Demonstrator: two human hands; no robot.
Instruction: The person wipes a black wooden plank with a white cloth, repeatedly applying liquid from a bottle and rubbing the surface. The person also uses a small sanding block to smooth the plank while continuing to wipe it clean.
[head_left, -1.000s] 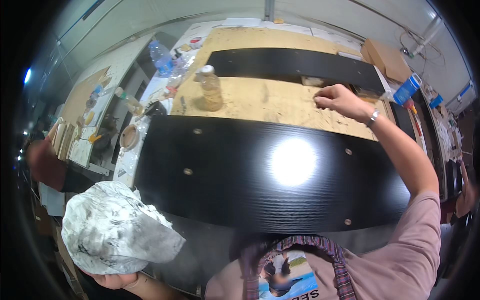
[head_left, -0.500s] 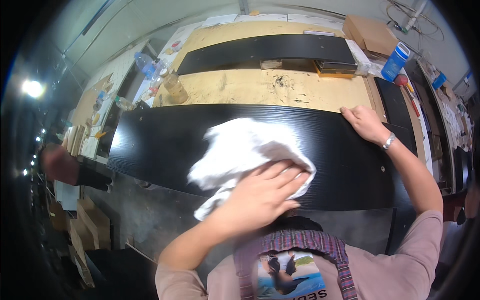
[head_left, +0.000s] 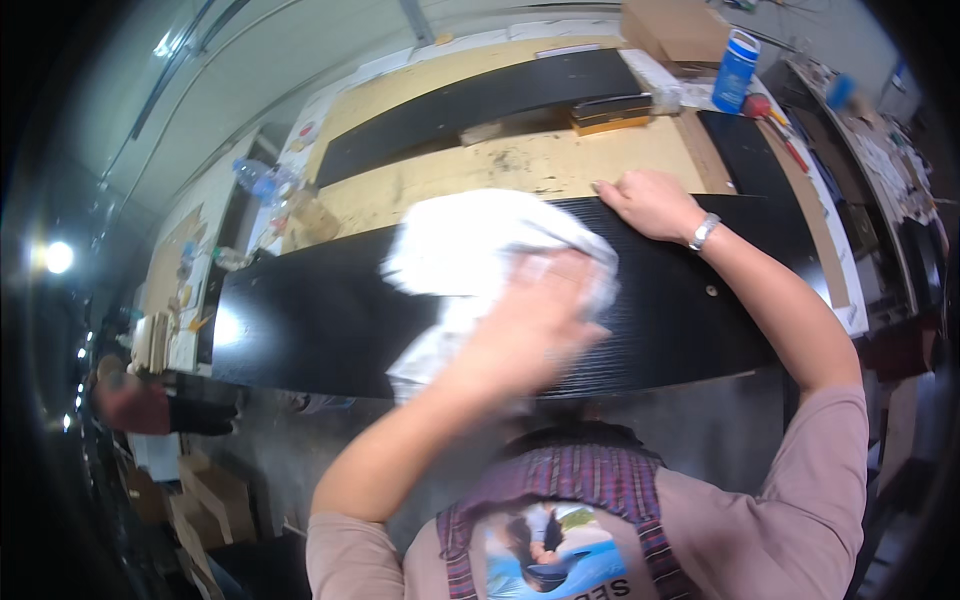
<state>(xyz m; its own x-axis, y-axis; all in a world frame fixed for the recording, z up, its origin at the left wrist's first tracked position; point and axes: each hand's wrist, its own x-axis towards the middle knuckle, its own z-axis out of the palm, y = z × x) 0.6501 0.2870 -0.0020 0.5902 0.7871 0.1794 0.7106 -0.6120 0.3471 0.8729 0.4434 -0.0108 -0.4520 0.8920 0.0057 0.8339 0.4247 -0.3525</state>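
Note:
A long black board [head_left: 310, 315] with a wood-grain sheen lies across the near side of the table. My left hand [head_left: 535, 325], blurred by motion, presses a crumpled white cloth [head_left: 450, 245] against the middle of its top face. Folds of the cloth hide part of my fingertips. Over the board's far edge, right of the cloth, my right hand [head_left: 652, 205] is closed, its thumb side toward the left. The fingers under that edge are out of sight. A small round hole or fitting [head_left: 711, 291] shows in the board's right part.
Behind, another black board [head_left: 480, 100] rests raised on a small orange-and-black box [head_left: 610, 115]. Bottles [head_left: 310, 215] stand at the far left. A blue bottle [head_left: 736, 72] and cardboard box [head_left: 675, 35] are at the back right. Another person [head_left: 135, 400] is at far left.
My left hand has pushed the cloth slightly away from me across the board. My right hand keeps its hold on the far edge. The whole view has turned and shifted a little.

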